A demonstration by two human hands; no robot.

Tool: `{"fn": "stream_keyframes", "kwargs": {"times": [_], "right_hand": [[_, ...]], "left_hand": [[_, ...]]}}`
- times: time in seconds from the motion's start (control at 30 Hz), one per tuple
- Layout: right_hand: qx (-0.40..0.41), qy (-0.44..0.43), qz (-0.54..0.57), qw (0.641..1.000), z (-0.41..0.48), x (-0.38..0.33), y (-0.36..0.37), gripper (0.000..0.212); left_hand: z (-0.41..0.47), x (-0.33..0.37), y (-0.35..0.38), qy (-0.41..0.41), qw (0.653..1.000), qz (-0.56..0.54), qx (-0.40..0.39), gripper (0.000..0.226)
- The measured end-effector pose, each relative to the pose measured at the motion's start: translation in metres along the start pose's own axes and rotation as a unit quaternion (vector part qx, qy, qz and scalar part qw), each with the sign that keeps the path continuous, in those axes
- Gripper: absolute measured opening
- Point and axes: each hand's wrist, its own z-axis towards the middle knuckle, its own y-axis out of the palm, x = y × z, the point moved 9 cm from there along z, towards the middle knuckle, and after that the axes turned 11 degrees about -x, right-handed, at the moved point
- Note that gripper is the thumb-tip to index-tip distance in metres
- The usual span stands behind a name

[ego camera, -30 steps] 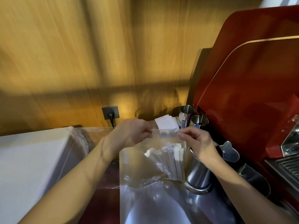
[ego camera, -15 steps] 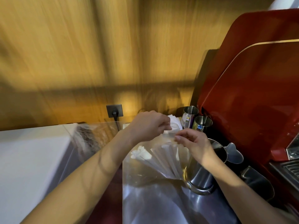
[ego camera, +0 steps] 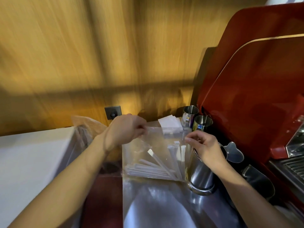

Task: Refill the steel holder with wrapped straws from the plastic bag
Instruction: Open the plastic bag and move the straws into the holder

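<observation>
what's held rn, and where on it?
The clear plastic bag of wrapped straws: left hand and right hand each pinch its top edge at opposite corners.

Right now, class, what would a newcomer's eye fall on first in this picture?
Probably the clear plastic bag at centre, stretched between the left hand and right hand, with white wrapped straws fanned inside. Next, the big red machine filling the right side, with the steel holder standing just right of the bag.
</observation>
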Motion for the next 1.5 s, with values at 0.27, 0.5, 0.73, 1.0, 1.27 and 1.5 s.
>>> {"fn": "stream_keyframes", "kwargs": {"times": [0.27,0.5,0.73,1.0,1.27,1.5], "right_hand": [[0.005,0.003,-0.009,1.0,0.007,-0.011,0.007,0.008],[0.006,0.007,-0.018,1.0,0.009,-0.017,0.013,0.011],[-0.003,0.007,-0.039,0.999,0.007,-0.015,0.017,0.012],[-0.017,0.021,-0.069,0.997,0.007,-0.004,0.014,0.009],[0.033,0.011,-0.003,0.999,0.002,0.006,0.002,0.011],[0.079,-0.046,0.117,0.989,0.006,-0.013,-0.013,0.013]], "left_hand": [[-0.003,-0.018,0.002,-0.043,0.999,-0.023,0.01,0.014],[-0.004,-0.029,0.004,-0.058,0.993,-0.104,0.007,0.011],[-0.008,-0.03,0.014,-0.055,0.993,-0.105,-0.014,0.015],[-0.014,-0.012,-0.004,-0.021,0.998,-0.024,0.045,0.014],[-0.009,0.009,-0.027,0.023,0.996,0.017,0.09,0.017],[0.001,0.022,-0.07,0.043,0.995,-0.028,0.085,0.013]]}}
